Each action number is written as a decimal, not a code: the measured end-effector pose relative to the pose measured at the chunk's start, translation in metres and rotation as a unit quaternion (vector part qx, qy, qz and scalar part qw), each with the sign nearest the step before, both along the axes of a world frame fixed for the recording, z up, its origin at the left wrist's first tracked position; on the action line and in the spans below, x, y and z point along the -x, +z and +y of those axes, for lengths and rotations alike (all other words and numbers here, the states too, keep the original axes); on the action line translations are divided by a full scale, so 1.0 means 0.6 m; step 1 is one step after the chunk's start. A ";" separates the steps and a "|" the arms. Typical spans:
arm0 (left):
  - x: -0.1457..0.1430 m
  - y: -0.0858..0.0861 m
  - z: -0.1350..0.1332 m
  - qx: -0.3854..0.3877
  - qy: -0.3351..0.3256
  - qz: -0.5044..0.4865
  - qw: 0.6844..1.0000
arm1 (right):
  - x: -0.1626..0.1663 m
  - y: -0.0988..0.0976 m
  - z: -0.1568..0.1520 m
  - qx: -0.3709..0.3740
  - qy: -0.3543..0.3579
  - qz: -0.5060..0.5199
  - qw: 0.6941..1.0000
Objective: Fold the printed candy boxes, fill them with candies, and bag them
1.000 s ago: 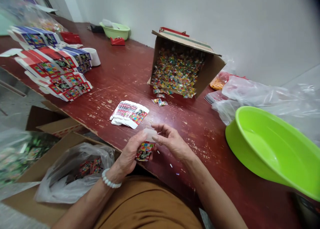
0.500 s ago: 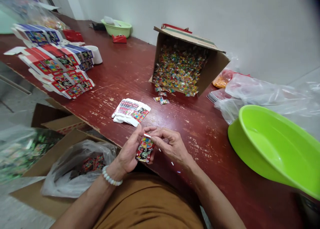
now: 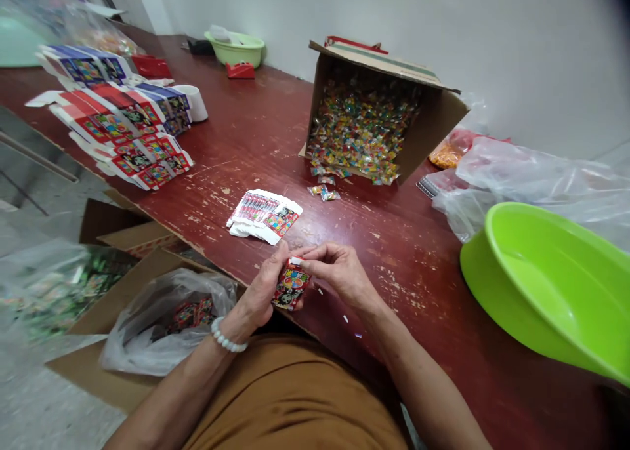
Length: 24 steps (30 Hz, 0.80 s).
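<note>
A small printed red box [image 3: 291,285] with a white flap at its top sits in my left hand [image 3: 266,286], whose fingers wrap round its side and back. My right hand [image 3: 339,269] pinches the flap end of the same box between thumb and fingers. Just beyond, a fanned stack of flat printed cartons [image 3: 266,215] lies on the red table [image 3: 231,155]. Behind it stands a tipped cardboard box [image 3: 436,125], open toward me, full of wrapped candies [image 3: 364,128]. Some candies [image 3: 325,193] have spilled out in front.
A green basin [image 3: 497,266] stands at the right beside clear plastic bags [image 3: 531,168]. Bundled cartons [image 3: 123,119] are piled at the left near a white roll [image 3: 194,102]. Below the table edge, an open carton holds a plastic-lined heap of small red boxes [image 3: 191,313].
The flap on the small box now shows wider and flatter under my right fingers. The whole view has shifted slightly, so things appear a little farther right.
</note>
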<state>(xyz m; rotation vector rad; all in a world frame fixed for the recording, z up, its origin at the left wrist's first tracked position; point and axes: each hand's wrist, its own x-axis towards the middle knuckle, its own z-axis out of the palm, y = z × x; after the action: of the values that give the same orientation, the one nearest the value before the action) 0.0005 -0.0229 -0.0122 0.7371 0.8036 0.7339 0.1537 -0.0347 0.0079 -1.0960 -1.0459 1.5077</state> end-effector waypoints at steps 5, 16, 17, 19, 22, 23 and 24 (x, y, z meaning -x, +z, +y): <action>0.011 -0.005 0.006 0.005 0.015 0.005 1.000 | 0.001 -0.017 -0.010 -0.121 0.015 -0.085 0.989; 0.056 -0.005 -0.001 -0.039 0.100 0.030 0.994 | 0.003 -0.052 -0.025 -0.168 0.008 -0.221 0.961; 0.082 -0.004 -0.001 -0.065 0.123 0.054 0.989 | -0.006 -0.051 -0.020 -0.141 0.000 -0.222 0.965; 0.149 -0.005 -0.001 -0.114 0.190 0.133 0.966 | -0.029 -0.051 -0.005 -0.115 -0.016 -0.238 0.964; 0.250 -0.018 0.002 -0.205 0.260 0.343 0.879 | -0.059 -0.060 0.036 -0.126 -0.048 -0.303 0.943; 0.276 -0.023 0.005 -0.235 0.287 0.405 0.836 | -0.065 -0.066 0.055 -0.127 -0.055 -0.330 0.934; 0.295 -0.028 0.010 -0.251 0.304 0.435 0.810 | -0.067 -0.073 0.076 -0.129 -0.061 -0.358 0.923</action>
<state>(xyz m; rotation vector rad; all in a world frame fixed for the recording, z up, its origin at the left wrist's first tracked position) -0.1763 -0.0169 -0.0293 1.3634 1.7764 1.2312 0.1940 0.0111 -0.0359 -1.5291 -1.5799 0.8275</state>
